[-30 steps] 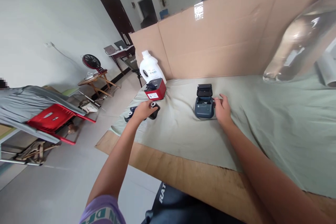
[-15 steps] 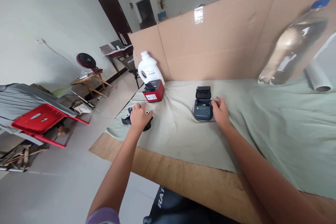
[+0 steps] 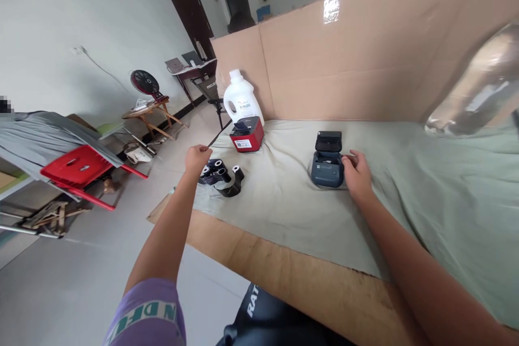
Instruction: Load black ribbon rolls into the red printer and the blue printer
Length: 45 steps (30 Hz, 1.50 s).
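Head view, clock taken from its centre. Portable printer [image 3: 327, 174] at 3, lid up, bay open. Right hand [image 3: 358, 174] at its right edge, thumb on the casing; can't tell if it's clamped. Left hand [image 3: 197, 158] at 9, fingertips bunched just beside the black ribbon rolls [image 3: 230, 189] at 8; can't tell if it pinches anything.

Hard to make out: far end of the rolls is behind the left hand and wrist, count unclear. Printer bay contents too small to read. Clear plastic bottle [image 3: 480, 84] between 2 and 3 is smeared and cut off by the frame. Person at 9 is cut off, head pixelated.

Surface: creased pale green cloth [image 3: 275, 205] over a wooden tabletop [image 3: 263, 240], cardboard panel [image 3: 365, 59] upright along the back. White jug [image 3: 243, 94] at 11, red-and-black device [image 3: 254, 136] in front of it. Room: fan [image 3: 146, 84] at 10, dark door [image 3: 184, 8] at 11, red plastic chair [image 3: 81, 166] at 9.

Writing: "PROJE" on folding chair [image 3: 211, 86], "N DFU" on purple sleeve [image 3: 150, 311], "RAT" on dark trousers [image 3: 279, 316]. Device label [image 3: 244, 144] and jug print illegible.
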Motion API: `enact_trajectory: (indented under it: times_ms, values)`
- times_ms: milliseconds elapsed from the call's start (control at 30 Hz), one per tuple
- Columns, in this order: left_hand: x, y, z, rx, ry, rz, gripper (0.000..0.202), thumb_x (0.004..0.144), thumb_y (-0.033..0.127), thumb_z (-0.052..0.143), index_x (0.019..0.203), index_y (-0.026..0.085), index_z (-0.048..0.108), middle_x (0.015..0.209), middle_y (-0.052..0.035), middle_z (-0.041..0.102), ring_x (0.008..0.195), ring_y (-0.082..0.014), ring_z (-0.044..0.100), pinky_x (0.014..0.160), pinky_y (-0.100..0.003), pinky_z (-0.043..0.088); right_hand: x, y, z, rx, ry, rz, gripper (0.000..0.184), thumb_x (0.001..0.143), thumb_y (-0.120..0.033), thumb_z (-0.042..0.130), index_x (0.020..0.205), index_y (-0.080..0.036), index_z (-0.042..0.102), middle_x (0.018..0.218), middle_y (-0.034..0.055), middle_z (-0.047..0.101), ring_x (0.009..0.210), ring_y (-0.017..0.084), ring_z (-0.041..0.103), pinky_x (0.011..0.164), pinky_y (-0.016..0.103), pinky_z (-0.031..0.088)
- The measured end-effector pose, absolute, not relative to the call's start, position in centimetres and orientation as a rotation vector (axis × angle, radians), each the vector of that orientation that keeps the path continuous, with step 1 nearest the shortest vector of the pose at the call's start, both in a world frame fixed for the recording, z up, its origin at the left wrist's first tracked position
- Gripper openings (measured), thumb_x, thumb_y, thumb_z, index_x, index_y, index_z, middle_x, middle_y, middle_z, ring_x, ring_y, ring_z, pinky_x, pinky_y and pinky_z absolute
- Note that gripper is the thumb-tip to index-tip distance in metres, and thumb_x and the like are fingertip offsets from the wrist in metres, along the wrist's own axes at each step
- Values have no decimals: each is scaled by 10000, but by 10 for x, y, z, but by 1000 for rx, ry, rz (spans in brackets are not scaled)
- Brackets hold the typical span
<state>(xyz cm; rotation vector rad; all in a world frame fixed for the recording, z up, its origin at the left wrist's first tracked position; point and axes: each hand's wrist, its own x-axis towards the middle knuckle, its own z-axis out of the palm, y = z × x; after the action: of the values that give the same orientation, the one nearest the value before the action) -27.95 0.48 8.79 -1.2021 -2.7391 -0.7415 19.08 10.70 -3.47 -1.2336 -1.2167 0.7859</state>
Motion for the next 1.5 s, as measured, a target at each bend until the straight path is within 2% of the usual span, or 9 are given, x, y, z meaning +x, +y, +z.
enact_trajectory:
  times_ms: [233, 333, 500, 567, 733, 900, 1100, 1333, 1500]
  values:
    - [-291, -18, 74, -1742, -2634, -615, 367, 799, 429, 623, 1066, 217, 760, 1013, -56, 751, 907, -234, 682, 836, -315, 513, 191, 108, -36, -1234, -1222, 796, 417, 830, -367, 571, 1214, -206, 554, 1097, 110, 711, 1004, 246, 682, 974, 448, 505]
    - [-279, -37, 66, -2108, -2322, -447, 325, 769, 466, 661, 998, 266, 780, 1093, -49, 735, 1038, -267, 651, 931, -343, 492, 191, 107, -33, -1251, -1219, 790, 390, 825, -347, 577, 1192, -215, 562, 1080, 110, 715, 997, 255, 682, 959, 454, 511]
    - [-267, -56, 57, -1959, -2410, -457, 281, 714, 441, 715, 909, 241, 750, 988, -65, 749, 978, -287, 667, 900, -380, 483, 190, 105, -30, -1255, -1216, 795, 393, 821, -344, 576, 1192, -215, 565, 1081, 110, 711, 986, 251, 680, 950, 445, 511]
    - [-265, -57, 61, -1871, -2516, -699, 297, 653, 436, 759, 860, 225, 728, 893, -54, 747, 904, -268, 680, 853, -361, 491, 190, 106, -30, -1264, -1214, 791, 404, 818, -344, 577, 1197, -205, 565, 1071, 112, 712, 969, 247, 678, 944, 441, 510]
    - [-240, -50, 86, -1437, -2441, -2056, 408, 628, 502, 796, 839, 177, 665, 689, 3, 646, 620, -129, 584, 589, -232, 439, 189, 103, -28, -1272, -1235, 739, 448, 816, -365, 574, 1225, -184, 567, 1103, 122, 705, 918, 229, 666, 890, 428, 522]
    - [-140, -23, 82, -1610, -2457, -2631, 454, 607, 492, 860, 859, 164, 672, 677, 23, 614, 550, -76, 523, 506, -183, 367, 184, 90, 11, -1070, -1517, 499, 314, 863, -365, 544, 1100, -209, 678, 1140, 104, 702, 942, 226, 648, 835, 385, 517]
    - [-8, 39, 39, -1822, -2450, -2914, 502, 594, 547, 866, 819, 151, 653, 630, 38, 583, 503, -45, 484, 501, -171, 375, 180, 84, 65, -906, -2042, 753, 263, 858, -324, 598, 1061, -236, 741, 1006, 36, 752, 837, 200, 650, 755, 326, 508]
    - [22, 62, -2, -2074, -2174, -2943, 581, 655, 511, 837, 1057, 166, 598, 525, 86, 547, 418, -59, 425, 452, -195, 309, 203, 114, 36, -1198, -2003, 549, 304, 832, -245, 587, 1097, -182, 721, 977, 74, 749, 820, 212, 653, 832, 367, 505]
    - [23, 50, -16, -2159, -2079, -2847, 476, 707, 420, 801, 1056, 174, 591, 655, 29, 642, 602, -102, 577, 637, -233, 447, 204, 128, 19, -1312, -1991, 472, 340, 838, -229, 569, 1135, -205, 734, 1006, 77, 742, 809, 209, 642, 836, 361, 498]
